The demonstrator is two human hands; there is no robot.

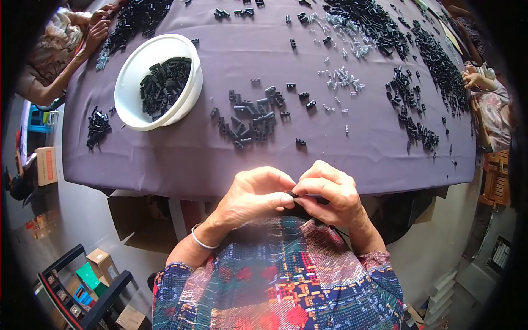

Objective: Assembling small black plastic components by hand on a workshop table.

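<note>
In front of my body, at the table's near edge, both hands meet fingertip to fingertip. My left hand point(250, 197) pinches one side of a small black plastic part point(293, 194) between thumb and fingers. From the other side, my right hand point(335, 195) grips it with bent fingers. Fingertips cover most of the part, so its exact shape is hidden. Beyond my hands lies a loose group of short black plastic pieces point(242, 127). A single black piece point(300, 142) rests nearer to me. Small silvery springs point(344, 80) are scattered farther off to the right.
A white tub point(196, 102) half full of black pieces stands on the left of the purple-grey tablecloth point(165, 159). A small black pile point(98, 129) sits beside it. Larger black heaps point(440, 60) line the right side. Other people's hands point(98, 33) work at the left and right edges.
</note>
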